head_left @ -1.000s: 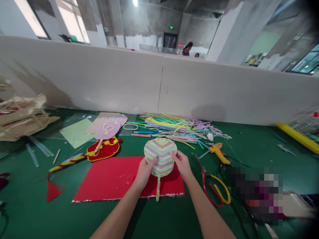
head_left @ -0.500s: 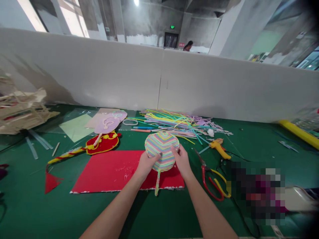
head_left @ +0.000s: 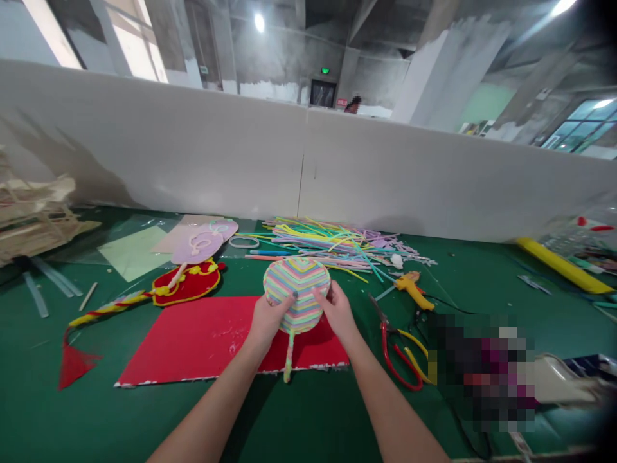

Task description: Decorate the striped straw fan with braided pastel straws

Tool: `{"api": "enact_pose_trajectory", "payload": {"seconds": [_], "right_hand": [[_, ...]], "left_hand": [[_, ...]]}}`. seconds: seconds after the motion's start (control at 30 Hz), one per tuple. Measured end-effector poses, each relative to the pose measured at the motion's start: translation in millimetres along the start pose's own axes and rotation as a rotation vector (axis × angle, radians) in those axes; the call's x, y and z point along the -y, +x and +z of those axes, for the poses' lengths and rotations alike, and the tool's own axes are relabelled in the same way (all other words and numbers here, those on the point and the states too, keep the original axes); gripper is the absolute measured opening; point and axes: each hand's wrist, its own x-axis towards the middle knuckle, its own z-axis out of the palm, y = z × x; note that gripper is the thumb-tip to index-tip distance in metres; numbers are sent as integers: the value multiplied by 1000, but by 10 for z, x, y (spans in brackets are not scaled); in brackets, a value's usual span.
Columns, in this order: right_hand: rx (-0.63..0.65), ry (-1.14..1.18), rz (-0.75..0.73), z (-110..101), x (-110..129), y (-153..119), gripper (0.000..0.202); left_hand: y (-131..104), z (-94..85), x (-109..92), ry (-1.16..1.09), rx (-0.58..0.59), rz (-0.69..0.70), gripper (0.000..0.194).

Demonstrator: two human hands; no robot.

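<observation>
green tabletop (head_left: 308, 427) backed by a pale partition (head_left: 202, 141); beyond it, a lit green sign (head_left: 325, 71) and a small red sign (head_left: 342, 101), both too small to read. from left to right: a pale slatted structure (head_left: 36, 218); translucent sticks (head_left: 53, 276); a red tassel (head_left: 77, 366) on a twisted yellow-and-red handle, joined to a red fan (head_left: 180, 287) with yellow trim; a purple piece (head_left: 200, 245), partly over it; and a red board (head_left: 187, 337) with a ragged white near edge. the left hand (head_left: 267, 318) grips the left side of the striped fan (head_left: 297, 296), thumb on its face; the right hand (head_left: 337, 312) pinches its right side. the striped fan is at centre over the red board, disc away from the wearer, handle toward the wearer, long axis near-to-far, its near end slightly left. multicoloured strips (head_left: 332, 241) lie behind it; farther right are open-handled scissors (head_left: 398, 357), a yellow glue gun (head_left: 413, 290) and a yellow tube (head_left: 563, 265).
</observation>
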Motion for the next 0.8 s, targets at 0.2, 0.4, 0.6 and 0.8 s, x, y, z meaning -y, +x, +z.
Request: {"api": "enact_pose_trajectory", "payload": {"seconds": [0.2,0.4,0.6,0.8], "right_hand": [[0,-155,-18,72,-42,-76,27],[2,-208,-38,-8,-17,-51,25],[5,-106,14,-62,-40,24,28],[143,79,97,-126,-45,71,30]], "left_hand": [[1,0,-30,-56,-32,39,47],[68,-7,3,-285,91,-136,44],[157,-137,-51,-163,70,-15,46],[101,-116,-86,-139,66,7,49]]}}
